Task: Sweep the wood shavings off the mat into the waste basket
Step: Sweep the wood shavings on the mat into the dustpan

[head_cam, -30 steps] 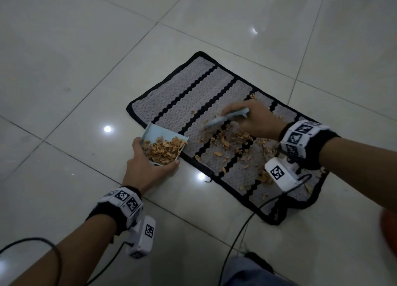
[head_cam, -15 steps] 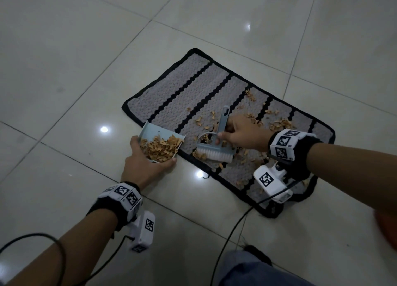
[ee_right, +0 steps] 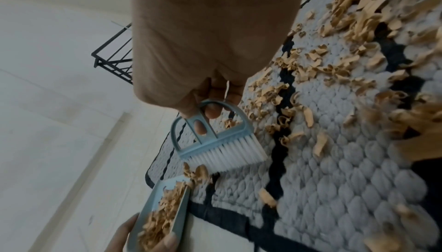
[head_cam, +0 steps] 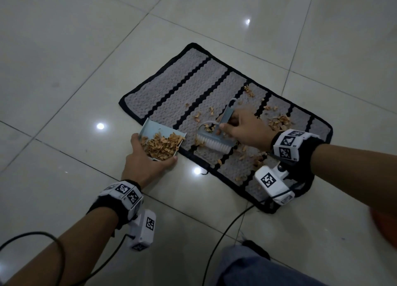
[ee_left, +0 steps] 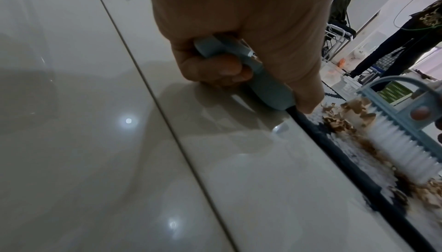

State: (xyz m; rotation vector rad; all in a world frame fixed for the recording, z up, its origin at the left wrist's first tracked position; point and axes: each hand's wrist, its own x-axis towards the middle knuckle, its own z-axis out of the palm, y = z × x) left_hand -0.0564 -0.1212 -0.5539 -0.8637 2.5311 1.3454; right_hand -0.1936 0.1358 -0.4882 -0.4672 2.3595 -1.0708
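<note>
**Shavings being brushed toward a waiting dustpan**

Dustpan (head_cam: pixel 160 135) sits tilted at the near edge of the mat (head_cam: pixel 193 86), its mouth facing the brush (head_cam: pixel 214 140), likely so each stroke feeds straight in. The left hand (head_cam: pixel 146 163) curls round its rear, thumb on the side wall; a heap of wood shavings (head_cam: pixel 162 146) already fills it. The right hand (head_cam: pixel 242 129) pinches the brush handle, bristles down on the mat just beside the pan's lip. More loose shavings (head_cam: pixel 278 121) lie beyond and behind that grip, toward the mat's far right. No waste basket is in view.
</note>
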